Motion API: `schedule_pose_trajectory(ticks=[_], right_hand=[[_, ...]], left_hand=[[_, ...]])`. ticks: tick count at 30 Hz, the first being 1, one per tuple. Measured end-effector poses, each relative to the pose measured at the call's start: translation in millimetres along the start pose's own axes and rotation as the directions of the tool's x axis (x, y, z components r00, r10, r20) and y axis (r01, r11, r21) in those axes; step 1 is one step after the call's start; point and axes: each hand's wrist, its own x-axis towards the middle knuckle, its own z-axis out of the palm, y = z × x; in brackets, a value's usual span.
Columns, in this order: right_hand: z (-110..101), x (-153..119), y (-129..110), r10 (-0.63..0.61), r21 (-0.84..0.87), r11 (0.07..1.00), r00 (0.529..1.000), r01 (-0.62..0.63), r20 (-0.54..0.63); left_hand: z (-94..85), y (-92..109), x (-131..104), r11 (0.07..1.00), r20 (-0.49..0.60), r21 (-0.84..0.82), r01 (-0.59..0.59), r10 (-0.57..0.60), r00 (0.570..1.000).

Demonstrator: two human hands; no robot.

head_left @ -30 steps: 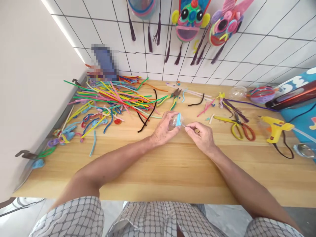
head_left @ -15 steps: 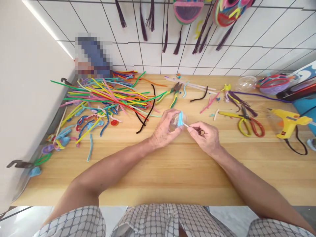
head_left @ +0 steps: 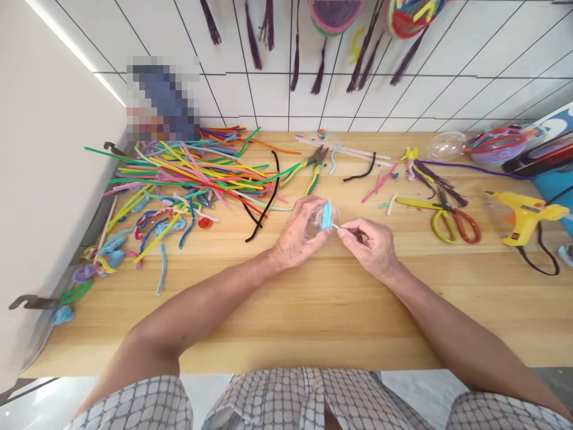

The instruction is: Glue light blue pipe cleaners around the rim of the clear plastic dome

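Note:
My left hand (head_left: pixel 296 237) grips a small clear plastic ball (head_left: pixel 317 218) between thumb and fingers, above the wooden table. A band of light blue pipe cleaner (head_left: pixel 326 215) runs across the ball's right side. From the right, my right hand (head_left: pixel 370 243) pinches a thin pale stick (head_left: pixel 335 226), its tip touching the lower part of the blue band. Beyond my hands lie pliers with green and yellow handles (head_left: pixel 315 173), their jaws pointing away from me.
Many coloured pipe cleaners (head_left: pixel 197 173) are heaped at the left of the table (head_left: pixel 286 310). Scissors (head_left: pixel 452 221) and a yellow glue gun (head_left: pixel 521 215) lie at the right. A clear ball (head_left: pixel 446 147) stands at the back right; dark tassels (head_left: pixel 317 74) hang along the tiled wall.
The camera view has shifted slightly. Both hands keep their hold on the ball and the stick, and the stick's tip stays at the lower part of the blue band.

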Motion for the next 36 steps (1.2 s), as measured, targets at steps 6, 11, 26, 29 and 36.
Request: schedule_pose_trajectory(ticks=[6, 11, 26, 29, 36], right_hand=[[-2.1, 1.2, 3.3, 0.065, 0.030, 0.997, 0.997, -0.066, 0.044], [-2.4, 1.3, 2.9, 0.087, 0.030, 0.996, 0.995, -0.089, 0.054], [-2.1, 1.4, 3.0, 0.157, 0.064, 0.984, 0.983, -0.164, 0.096], [-1.1, 0.8, 3.3, 0.153, 0.075, 0.984, 0.984, -0.160, 0.094], [1.0, 0.1, 3.3, 0.165, 0.085, 0.981, 0.981, -0.174, 0.106]], left_hand=[[-0.1, 0.0, -0.5, 1.000, 0.011, -0.023, 0.003, -0.003, 1.000], [0.2, -0.2, -0.5, 0.999, 0.007, -0.040, 0.012, -0.012, 1.000], [0.0, 1.9, -0.4, 0.999, 0.017, -0.035, 0.035, -0.034, 0.999], [0.0, 1.7, -0.4, 0.999, 0.008, -0.022, 0.026, -0.026, 1.000], [-0.4, 0.8, -0.5, 0.999, 0.010, -0.020, 0.025, -0.025, 1.000]])
